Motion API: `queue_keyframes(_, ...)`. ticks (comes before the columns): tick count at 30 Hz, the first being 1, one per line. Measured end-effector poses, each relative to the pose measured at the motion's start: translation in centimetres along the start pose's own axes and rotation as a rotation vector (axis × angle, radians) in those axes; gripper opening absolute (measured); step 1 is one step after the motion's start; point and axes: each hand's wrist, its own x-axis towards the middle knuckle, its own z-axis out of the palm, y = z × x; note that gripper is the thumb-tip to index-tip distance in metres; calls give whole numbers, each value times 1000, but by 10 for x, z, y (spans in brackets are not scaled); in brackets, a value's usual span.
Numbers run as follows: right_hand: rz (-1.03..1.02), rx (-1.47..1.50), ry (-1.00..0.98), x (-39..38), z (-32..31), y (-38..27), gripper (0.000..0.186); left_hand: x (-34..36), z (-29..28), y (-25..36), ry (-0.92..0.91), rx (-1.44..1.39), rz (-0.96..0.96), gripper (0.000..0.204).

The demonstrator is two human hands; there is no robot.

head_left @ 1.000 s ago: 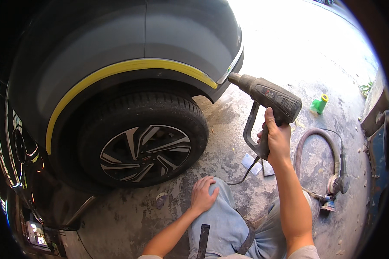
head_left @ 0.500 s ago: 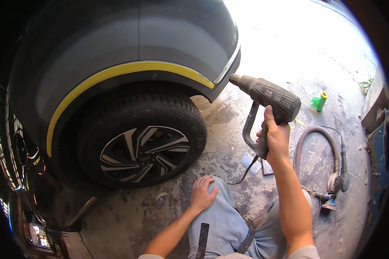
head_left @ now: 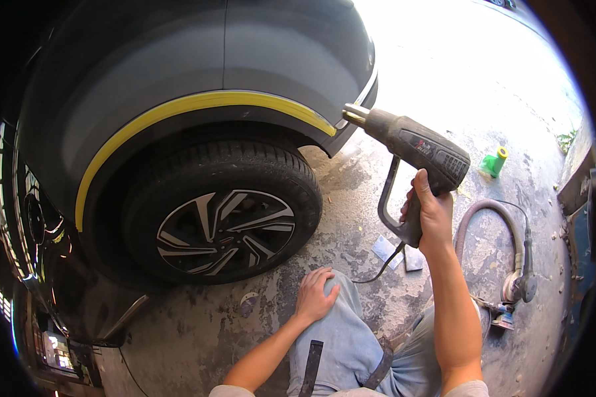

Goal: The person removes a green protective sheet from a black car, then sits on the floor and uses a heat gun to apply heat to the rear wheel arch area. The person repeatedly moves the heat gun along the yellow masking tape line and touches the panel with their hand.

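Right of the wheel point(head_left: 226, 233), we are gripping the heat gun point(head_left: 425, 147) by its handle point(head_left: 414, 223) with our right hand point(head_left: 436, 217), its long axis running near right to far left, nozzle point(head_left: 357, 116) pointing left; compared with earlier, it is reaching farther across the chrome trim point(head_left: 369, 87).

Dark corded heat gun point(head_left: 430, 149) aloft

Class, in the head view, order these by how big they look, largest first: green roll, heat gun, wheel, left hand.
1. Wheel
2. Heat gun
3. Left hand
4. Green roll
Apparent sizes only, not true ones.
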Motion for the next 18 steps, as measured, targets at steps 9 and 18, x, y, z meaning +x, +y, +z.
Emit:
queue_keyframes(9, 54, 1, 140, 23, -12, 15, 46, -2, -1, -4, -17, -26, -22, 33)
queue_keyframes(18, -11, 59, 65, 21, -9, 8, 54, -1, -2, -8, 1, -17, -10, 31)
